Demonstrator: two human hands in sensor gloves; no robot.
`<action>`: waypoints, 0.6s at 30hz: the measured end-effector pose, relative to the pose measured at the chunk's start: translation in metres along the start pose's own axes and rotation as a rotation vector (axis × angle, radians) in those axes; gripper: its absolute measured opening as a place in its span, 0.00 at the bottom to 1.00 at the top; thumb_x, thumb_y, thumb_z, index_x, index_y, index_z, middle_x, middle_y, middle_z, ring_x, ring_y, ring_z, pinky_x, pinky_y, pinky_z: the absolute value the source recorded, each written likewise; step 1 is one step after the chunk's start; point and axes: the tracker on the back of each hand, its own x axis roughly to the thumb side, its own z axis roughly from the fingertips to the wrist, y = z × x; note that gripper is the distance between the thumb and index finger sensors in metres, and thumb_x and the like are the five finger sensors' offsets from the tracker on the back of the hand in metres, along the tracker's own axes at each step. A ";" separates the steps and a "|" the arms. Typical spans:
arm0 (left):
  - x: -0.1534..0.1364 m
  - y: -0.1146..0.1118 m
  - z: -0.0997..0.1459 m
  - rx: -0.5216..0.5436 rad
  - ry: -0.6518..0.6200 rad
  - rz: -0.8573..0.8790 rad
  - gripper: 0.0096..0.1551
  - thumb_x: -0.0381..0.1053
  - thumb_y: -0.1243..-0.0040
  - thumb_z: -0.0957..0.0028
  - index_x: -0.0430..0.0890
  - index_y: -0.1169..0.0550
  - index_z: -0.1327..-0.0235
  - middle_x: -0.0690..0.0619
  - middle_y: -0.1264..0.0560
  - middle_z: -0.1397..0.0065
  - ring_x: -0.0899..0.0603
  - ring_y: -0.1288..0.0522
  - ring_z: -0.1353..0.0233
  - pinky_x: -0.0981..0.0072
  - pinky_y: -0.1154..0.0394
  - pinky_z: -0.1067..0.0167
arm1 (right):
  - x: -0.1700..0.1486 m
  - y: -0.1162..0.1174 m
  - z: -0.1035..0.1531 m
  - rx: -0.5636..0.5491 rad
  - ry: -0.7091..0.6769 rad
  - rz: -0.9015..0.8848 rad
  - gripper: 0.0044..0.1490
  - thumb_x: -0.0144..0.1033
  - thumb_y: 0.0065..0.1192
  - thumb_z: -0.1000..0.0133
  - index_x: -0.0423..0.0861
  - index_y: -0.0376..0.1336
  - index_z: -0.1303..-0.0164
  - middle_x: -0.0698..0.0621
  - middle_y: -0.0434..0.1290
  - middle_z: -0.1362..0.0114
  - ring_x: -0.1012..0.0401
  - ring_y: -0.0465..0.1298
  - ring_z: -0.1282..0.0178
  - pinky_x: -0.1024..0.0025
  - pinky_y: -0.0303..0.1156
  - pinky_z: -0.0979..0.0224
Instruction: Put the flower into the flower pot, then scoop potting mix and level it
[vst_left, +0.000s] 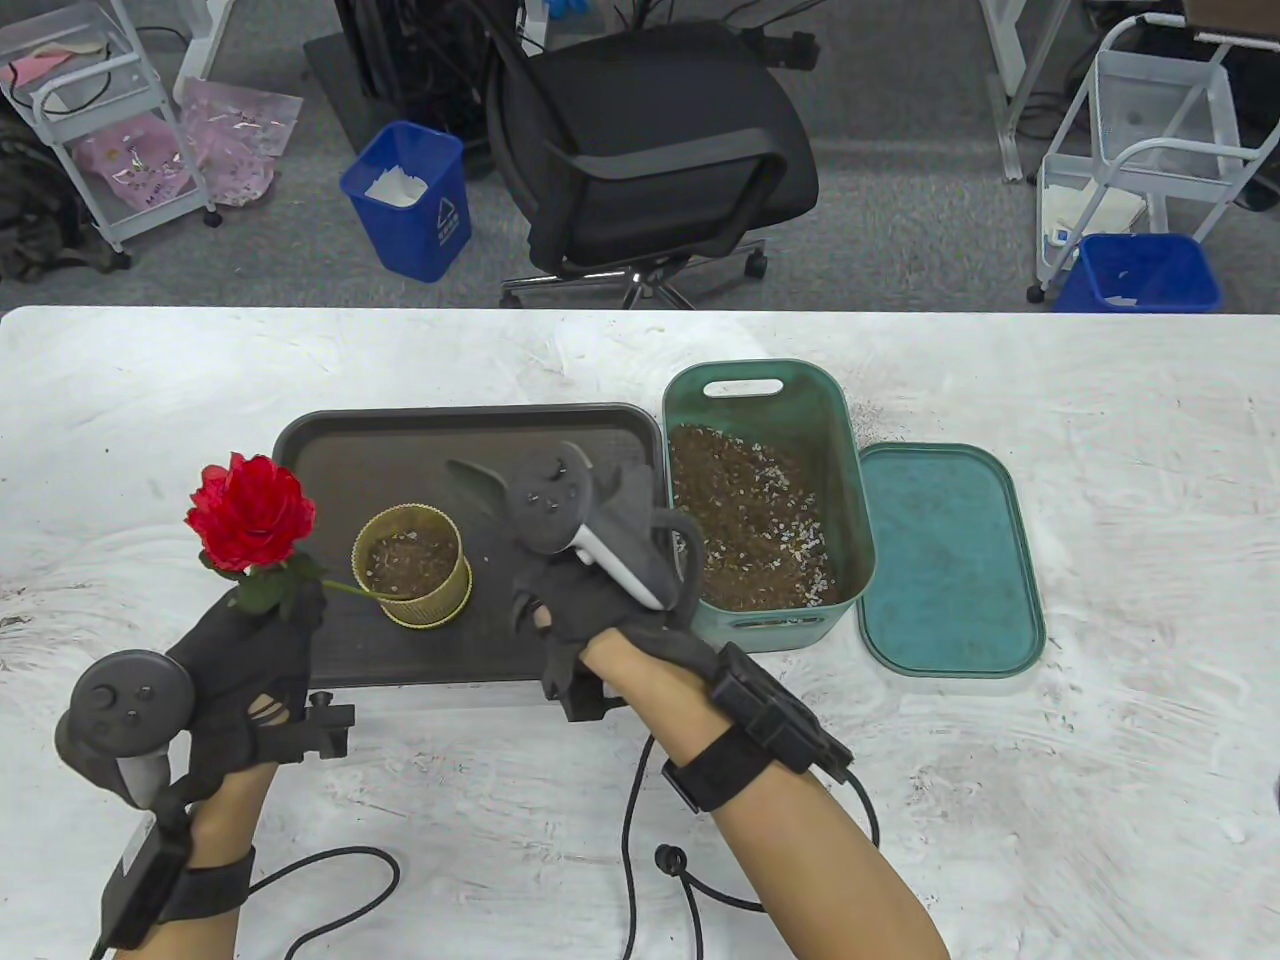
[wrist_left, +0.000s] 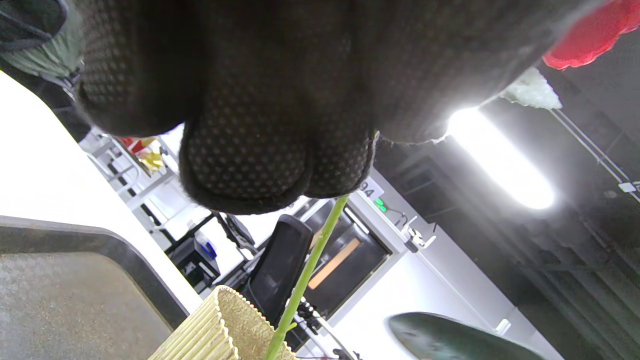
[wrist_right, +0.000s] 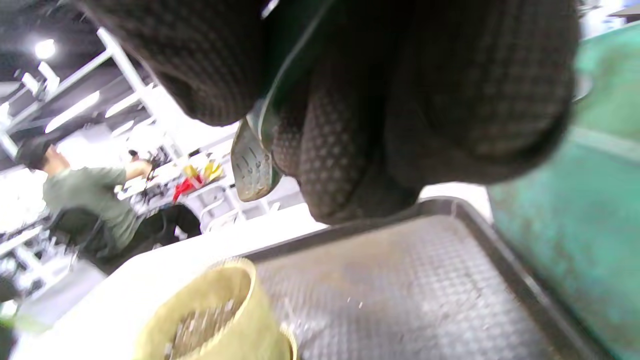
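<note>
My left hand (vst_left: 262, 622) pinches the stem just below the red flower (vst_left: 250, 510), which leans out to the left. The green stem (wrist_left: 304, 280) slants down into the front of the gold ribbed flower pot (vst_left: 410, 565), which holds some potting mix. The pot stands on a dark tray (vst_left: 470, 430). My right hand (vst_left: 575, 600) hovers over the tray right of the pot, its fingers curled round a grey-green scoop (vst_left: 475, 482) whose blade points left above the pot. In the right wrist view the scoop (wrist_right: 252, 162) shows between my fingers (wrist_right: 345, 165).
A green bin (vst_left: 845, 470) of potting mix stands right of the tray, its lid (vst_left: 945, 560) flat on the table beside it. Cables trail across the near table. An office chair, blue waste bins and wire carts stand on the floor beyond.
</note>
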 end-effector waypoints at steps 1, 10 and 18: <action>0.000 0.000 0.000 0.000 0.001 0.000 0.23 0.59 0.27 0.54 0.49 0.11 0.52 0.56 0.11 0.55 0.47 0.07 0.62 0.59 0.12 0.58 | -0.012 -0.014 0.000 -0.017 0.034 -0.033 0.34 0.39 0.68 0.52 0.37 0.65 0.38 0.42 0.82 0.49 0.51 0.88 0.67 0.59 0.86 0.67; 0.001 0.000 0.000 0.002 -0.004 -0.005 0.23 0.59 0.27 0.54 0.49 0.11 0.53 0.56 0.11 0.55 0.47 0.07 0.62 0.59 0.12 0.58 | -0.131 -0.073 -0.019 -0.107 0.415 -0.211 0.34 0.39 0.68 0.51 0.36 0.65 0.38 0.40 0.82 0.50 0.50 0.88 0.68 0.59 0.86 0.69; -0.001 0.001 -0.001 0.004 0.008 -0.005 0.23 0.59 0.26 0.55 0.48 0.11 0.53 0.56 0.11 0.56 0.47 0.07 0.63 0.59 0.12 0.58 | -0.170 -0.044 -0.069 0.085 0.602 0.021 0.34 0.40 0.67 0.50 0.36 0.65 0.38 0.40 0.82 0.50 0.51 0.88 0.69 0.60 0.86 0.70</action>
